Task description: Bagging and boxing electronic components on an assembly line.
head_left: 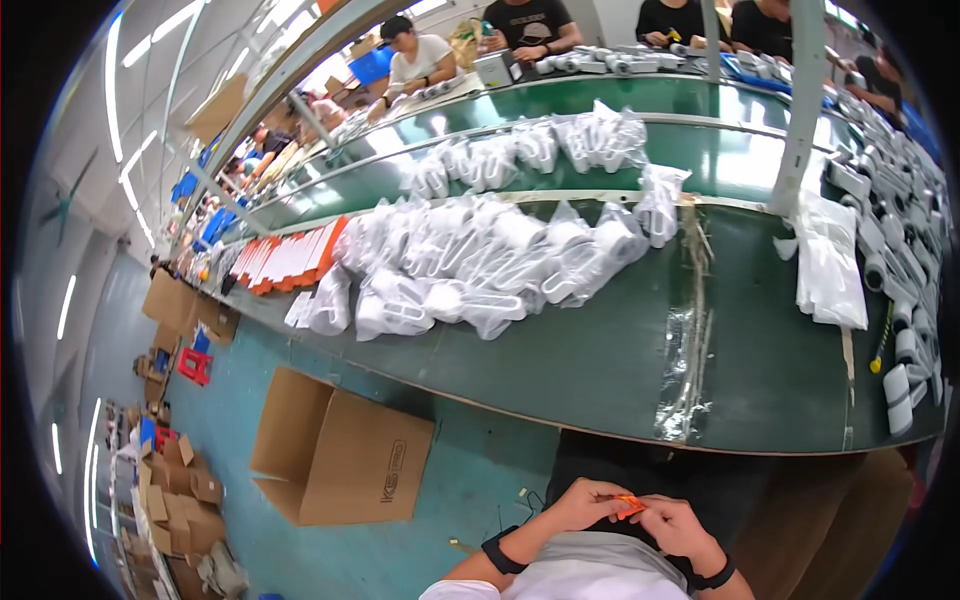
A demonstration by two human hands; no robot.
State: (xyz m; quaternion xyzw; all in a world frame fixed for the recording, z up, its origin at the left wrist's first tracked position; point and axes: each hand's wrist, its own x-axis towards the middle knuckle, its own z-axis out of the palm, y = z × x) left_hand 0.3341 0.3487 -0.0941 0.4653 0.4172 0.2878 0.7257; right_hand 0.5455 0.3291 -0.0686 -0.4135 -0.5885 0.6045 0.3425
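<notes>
clear bagged white parts heaped on green table, brown printed carton on floor

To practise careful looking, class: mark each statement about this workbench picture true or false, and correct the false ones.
1. Both hands, the left hand and right hand, pinch a small orange piece. True.
2. The table is red. False: it is green.
3. White parts in clear bags lie heaped on the table. True.
4. The cardboard box stands on the table. False: it stands on the floor.
</notes>
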